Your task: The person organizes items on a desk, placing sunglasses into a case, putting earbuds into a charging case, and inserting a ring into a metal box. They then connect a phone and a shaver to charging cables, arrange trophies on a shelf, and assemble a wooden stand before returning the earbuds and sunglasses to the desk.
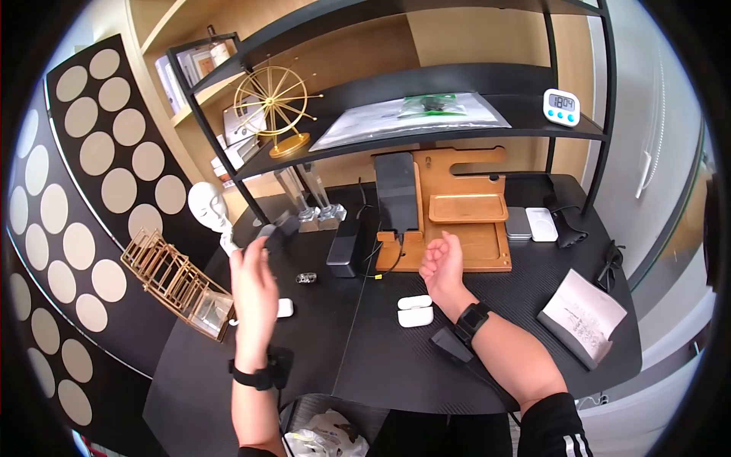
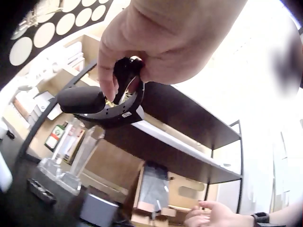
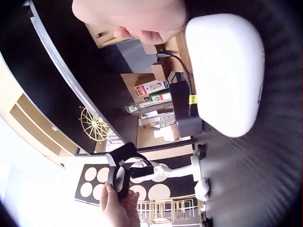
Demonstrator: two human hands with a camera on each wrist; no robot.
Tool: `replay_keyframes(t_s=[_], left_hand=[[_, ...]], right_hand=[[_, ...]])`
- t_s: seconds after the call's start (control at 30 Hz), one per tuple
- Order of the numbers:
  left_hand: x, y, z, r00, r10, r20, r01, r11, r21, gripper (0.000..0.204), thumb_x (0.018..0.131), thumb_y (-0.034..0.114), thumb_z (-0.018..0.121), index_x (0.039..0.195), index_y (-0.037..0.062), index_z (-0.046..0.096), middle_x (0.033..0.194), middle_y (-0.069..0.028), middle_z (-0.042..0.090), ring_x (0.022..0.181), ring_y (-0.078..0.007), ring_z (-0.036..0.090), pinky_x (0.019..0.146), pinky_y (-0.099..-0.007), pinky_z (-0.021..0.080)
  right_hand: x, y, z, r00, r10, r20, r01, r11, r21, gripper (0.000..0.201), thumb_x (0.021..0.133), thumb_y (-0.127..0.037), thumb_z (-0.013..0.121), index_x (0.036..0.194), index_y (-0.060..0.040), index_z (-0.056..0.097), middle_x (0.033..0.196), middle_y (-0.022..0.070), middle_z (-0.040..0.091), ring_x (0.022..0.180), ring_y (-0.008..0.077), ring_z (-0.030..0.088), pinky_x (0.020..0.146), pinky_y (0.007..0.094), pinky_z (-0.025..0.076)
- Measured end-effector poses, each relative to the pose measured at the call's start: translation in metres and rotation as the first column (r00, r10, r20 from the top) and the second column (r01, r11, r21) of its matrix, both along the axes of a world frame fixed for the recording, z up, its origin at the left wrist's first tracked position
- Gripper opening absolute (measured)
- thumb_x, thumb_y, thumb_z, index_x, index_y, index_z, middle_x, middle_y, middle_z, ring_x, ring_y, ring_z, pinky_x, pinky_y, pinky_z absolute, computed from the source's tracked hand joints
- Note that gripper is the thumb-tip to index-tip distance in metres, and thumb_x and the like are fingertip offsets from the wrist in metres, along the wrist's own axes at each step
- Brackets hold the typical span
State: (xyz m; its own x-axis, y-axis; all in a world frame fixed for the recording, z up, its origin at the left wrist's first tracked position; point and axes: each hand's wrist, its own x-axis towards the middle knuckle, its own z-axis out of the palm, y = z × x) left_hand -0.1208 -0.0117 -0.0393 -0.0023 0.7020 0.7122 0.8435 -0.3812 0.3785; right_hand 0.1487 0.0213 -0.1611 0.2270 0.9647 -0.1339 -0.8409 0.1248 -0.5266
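Observation:
My left hand (image 1: pixel 255 286) is raised above the desk's left side. Its thumb and fingers pinch a black object (image 2: pixel 83 100) with a rounded oval part and a curved band; it blurs in the head view, and I cannot tell its kind. My right hand (image 1: pixel 443 266) hovers before the wooden stand, fingers loosely curled, with nothing visible in it. Just below it, a white earbud case (image 1: pixel 415 317) lies on the desk with its lid up. Another small white case (image 1: pixel 285 308) sits beside the left wrist. A small clear and dark item (image 1: pixel 306 278) lies right of the left hand.
A wooden stand (image 1: pixel 464 255) holds a phone (image 1: pixel 397 190) at the back, beside a black box (image 1: pixel 345 247). Left are a wooden model (image 1: pixel 171 286) and a white figure (image 1: pixel 207 206). A creased paper (image 1: pixel 582 312) lies right. A black shelf (image 1: pixel 457 137) spans overhead.

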Motion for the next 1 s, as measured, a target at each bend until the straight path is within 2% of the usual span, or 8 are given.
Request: replay_keyframes(t_s=[0.1,0.2,0.43,0.6,0.67,0.73,0.93,1.0], left_hand=[[0.042,-0.027,0.0,0.985,-0.09,-0.147,0.105,0.989,0.101,0.03,0.086,0.0,0.05,0.115,0.0061,0.056,0.097,-0.0223,0.048,0.086,-0.0398,0.055,0.071,-0.0431,0.047],[0.083,-0.04,-0.011,0.946,-0.188,-0.264,0.207,0.977,0.047,0.044,0.077,-0.006,0.054,0.119,0.0075,0.055,0.1,-0.0251,0.047,0.086,-0.0408,0.056,0.07,-0.042,0.049],[0.115,-0.041,-0.035,0.859,-0.352,-0.372,0.362,0.931,-0.045,0.051,0.074,-0.003,0.057,0.124,0.0052,0.051,0.107,-0.0232,0.048,0.088,-0.0379,0.058,0.072,-0.0394,0.051],[0.102,-0.016,-0.05,0.689,-0.668,0.281,0.725,0.626,-0.288,0.068,0.088,0.0,0.051,0.144,0.011,0.014,0.119,-0.0181,0.047,0.095,-0.0234,0.057,0.076,-0.0302,0.049],[0.098,-0.007,-0.051,0.414,-0.584,0.698,0.909,0.314,-0.276,0.063,0.093,0.013,0.048,0.143,0.0119,0.009,0.121,-0.0157,0.047,0.1,-0.0235,0.058,0.08,-0.0351,0.051],[0.096,0.001,-0.064,0.148,-0.373,0.916,0.979,0.188,-0.081,0.055,0.095,0.024,0.047,0.139,0.0114,0.017,0.121,-0.0146,0.048,0.102,-0.0253,0.058,0.083,-0.0404,0.05],[0.089,0.011,-0.074,0.273,-0.328,0.904,0.935,0.312,-0.169,0.036,0.092,0.019,0.055,0.122,0.0039,0.044,0.106,-0.0043,0.059,0.1,-0.0121,0.057,0.084,-0.0285,0.048],[0.087,0.011,-0.075,0.378,-0.378,0.845,0.901,0.359,-0.243,0.026,0.09,0.015,0.057,0.113,0.0022,0.053,0.097,-0.001,0.062,0.091,-0.0071,0.059,0.074,-0.0218,0.048]], right_hand=[[-0.017,-0.023,0.042,0.942,0.23,0.243,-0.243,0.97,0.024,0.046,0.088,-0.051,0.042,0.087,-0.0088,0.058,0.062,0.0017,0.053,0.05,0.009,0.042,0.042,0.0211,0.03],[-0.028,-0.039,0.064,0.81,0.436,0.392,-0.523,0.839,0.148,0.067,0.088,-0.065,0.032,0.127,-0.0106,0.042,0.117,0.012,0.057,0.096,0.0194,0.06,0.071,0.0342,0.054],[-0.02,-0.023,0.036,0.889,0.412,0.199,-0.455,0.846,0.28,0.045,0.09,-0.037,0.048,0.127,-0.0128,0.045,0.113,0.0071,0.058,0.107,0.0201,0.054,0.089,0.0395,0.044],[-0.015,-0.012,0.025,0.902,0.399,0.166,-0.432,0.829,0.356,0.053,0.089,-0.025,0.045,0.139,-0.0142,0.031,0.116,0.0105,0.057,0.105,0.0213,0.055,0.092,0.0366,0.042],[-0.018,-0.015,0.028,0.897,0.387,0.215,-0.441,0.824,0.356,0.051,0.091,-0.025,0.044,0.139,-0.0149,0.031,0.115,0.0108,0.056,0.102,0.02,0.057,0.09,0.0352,0.044],[-0.022,-0.018,0.03,0.911,0.369,0.185,-0.41,0.859,0.306,0.034,0.091,-0.026,0.054,0.12,-0.0099,0.049,0.101,0.0035,0.058,0.09,0.0107,0.058,0.078,0.0272,0.048],[-0.03,-0.025,0.034,0.9,0.325,0.292,-0.409,0.861,0.303,0.031,0.093,-0.028,0.054,0.116,-0.0077,0.052,0.097,0.0006,0.06,0.091,0.0083,0.057,0.078,0.0248,0.047],[-0.032,-0.029,0.037,0.819,0.179,0.544,-0.385,0.876,0.291,0.031,0.093,-0.027,0.054,0.116,-0.0064,0.054,0.099,0.0006,0.06,0.092,0.007,0.055,0.08,0.0236,0.046]])
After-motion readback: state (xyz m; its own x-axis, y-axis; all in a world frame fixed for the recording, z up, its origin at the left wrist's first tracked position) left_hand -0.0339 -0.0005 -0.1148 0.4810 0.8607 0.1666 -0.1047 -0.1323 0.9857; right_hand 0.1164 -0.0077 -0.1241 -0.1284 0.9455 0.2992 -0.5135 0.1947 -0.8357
